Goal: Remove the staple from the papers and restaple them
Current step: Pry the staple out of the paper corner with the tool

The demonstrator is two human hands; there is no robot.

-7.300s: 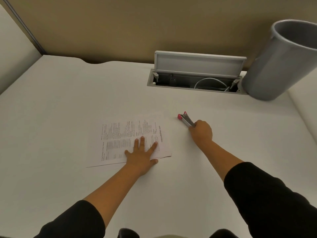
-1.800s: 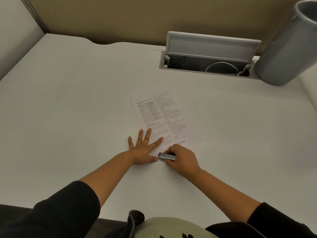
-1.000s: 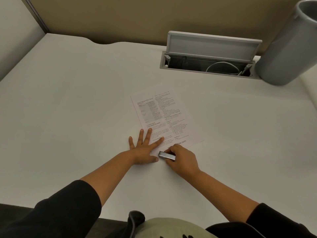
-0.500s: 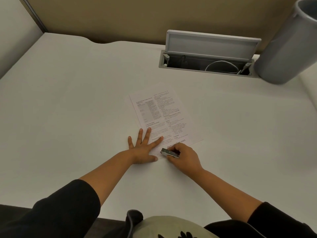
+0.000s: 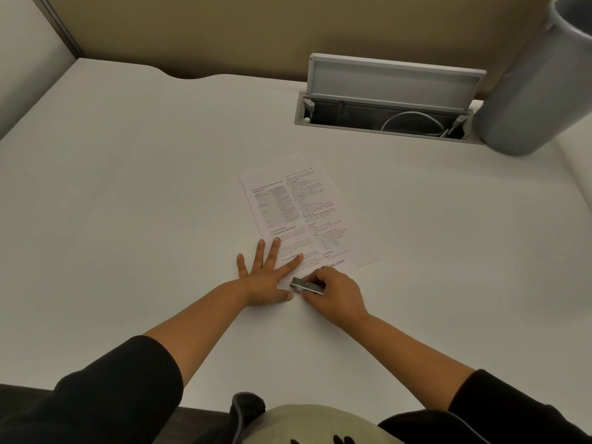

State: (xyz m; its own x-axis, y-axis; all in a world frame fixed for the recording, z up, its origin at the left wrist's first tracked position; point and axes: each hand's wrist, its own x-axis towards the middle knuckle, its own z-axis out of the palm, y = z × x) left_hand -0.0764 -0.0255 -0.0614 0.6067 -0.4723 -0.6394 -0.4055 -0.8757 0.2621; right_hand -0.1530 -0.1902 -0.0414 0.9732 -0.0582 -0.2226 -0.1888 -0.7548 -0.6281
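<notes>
The papers (image 5: 304, 219) are lying flat on the white counter (image 5: 128, 187), roughly midway between its near and far edges, angled so the printed text is running away from the person. The left hand (image 5: 266, 277) is pressing down with fingers spread over the sheet's near left corner, palm flat and holding nothing. The right hand (image 5: 333, 296) is closing its grip around a small grey metal tool (image 5: 307, 286), probably the staple remover, whose tip is lying at the near edge of the papers just beside the left thumb. The staple itself is too small to make out, and the tool's working end is partly hidden by the fingers. Both black sleeves (image 5: 112, 395) are being cut off by the bottom of the frame. Toward the far edge of the counter, an open cable hatch (image 5: 384, 100) is showing a white cord (image 5: 413, 120) coiling inside, its interior mostly dark. A grey bin (image 5: 538, 84) is standing at the far right corner, its rim cropped by the frame.
</notes>
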